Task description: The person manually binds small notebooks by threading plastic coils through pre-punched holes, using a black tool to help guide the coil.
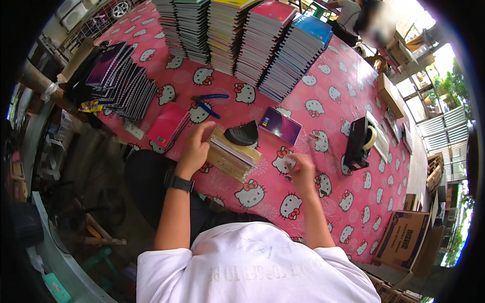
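My left hand [193, 151], with a dark watch at the wrist, lies against the left end of a tan block [226, 165]. Its thumb and forefinger are apart. Clear shiny film shows over part of the block, and a black rounded object [242, 134] sits on its far side. To the right, my right hand [302, 171] is slightly blurred above the table, fingers pinched together around something pale that I cannot make out. A purple spiral notebook [280, 125] lies just beyond the block. Left of my left hand is a pink spiral notebook [168, 124].
Blue-handled pliers [208, 104] lie beyond my left hand. Tall stacks of spiral notebooks [268, 45] stand at the back, with a purple-covered stack [124, 83] at left. A black tape dispenser [359, 144] is at right. Cardboard boxes [402, 237] flank the pink table. Another person sits far right.
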{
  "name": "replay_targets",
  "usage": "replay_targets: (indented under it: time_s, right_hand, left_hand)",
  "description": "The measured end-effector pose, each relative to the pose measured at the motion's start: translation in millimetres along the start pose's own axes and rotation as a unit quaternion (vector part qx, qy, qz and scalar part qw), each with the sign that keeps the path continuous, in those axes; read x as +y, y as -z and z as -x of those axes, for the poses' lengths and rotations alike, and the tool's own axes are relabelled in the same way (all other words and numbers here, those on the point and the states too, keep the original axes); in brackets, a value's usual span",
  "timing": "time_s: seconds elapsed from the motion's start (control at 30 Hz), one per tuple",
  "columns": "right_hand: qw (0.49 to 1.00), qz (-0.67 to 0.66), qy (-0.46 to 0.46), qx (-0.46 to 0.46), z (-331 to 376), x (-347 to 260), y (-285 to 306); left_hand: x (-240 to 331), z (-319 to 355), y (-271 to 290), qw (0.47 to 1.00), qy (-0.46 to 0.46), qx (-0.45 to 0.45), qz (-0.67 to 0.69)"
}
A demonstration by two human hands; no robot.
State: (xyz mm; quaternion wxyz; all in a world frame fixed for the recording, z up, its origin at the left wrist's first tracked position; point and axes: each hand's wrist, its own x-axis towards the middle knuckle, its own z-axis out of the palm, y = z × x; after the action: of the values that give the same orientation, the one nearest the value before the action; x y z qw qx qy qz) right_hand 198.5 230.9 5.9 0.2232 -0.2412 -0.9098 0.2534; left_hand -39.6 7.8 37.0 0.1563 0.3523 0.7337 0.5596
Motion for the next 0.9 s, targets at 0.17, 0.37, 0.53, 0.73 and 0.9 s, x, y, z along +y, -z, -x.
replay_targets:
  time_s: [0.17, 0.37, 0.53, 0.73, 0.9]
  right_hand:
    - [0.981, 0.079, -0.174, 0.032, -0.6, 78.0, 33.7]
    - [0.983, 0.081, -0.12, 0.111, -28.1, 73.4, 51.9]
    - [0.988, -0.109, -0.032, 0.106, -32.2, 18.6, 49.9]
    - [0.933, -0.297, -0.149, -0.134, -19.8, 9.3, 9.8]
    - [0.963, -0.192, 0.005, -0.187, -15.7, -56.4, 3.5]
  left_hand:
    - [31.5, 29.2, -43.7, 0.954, -0.117, 0.109, -0.252]
    - [22.5, 39.7, -89.1, 0.923, -0.117, 0.001, -0.367]
    - [10.7, 43.9, -95.8, 0.906, -0.128, 0.003, -0.403]
    - [7.3, 43.7, -105.2, 0.898, -0.146, 0.021, -0.414]
    - [7.6, 46.0, -104.3, 0.908, -0.138, 0.023, -0.395]
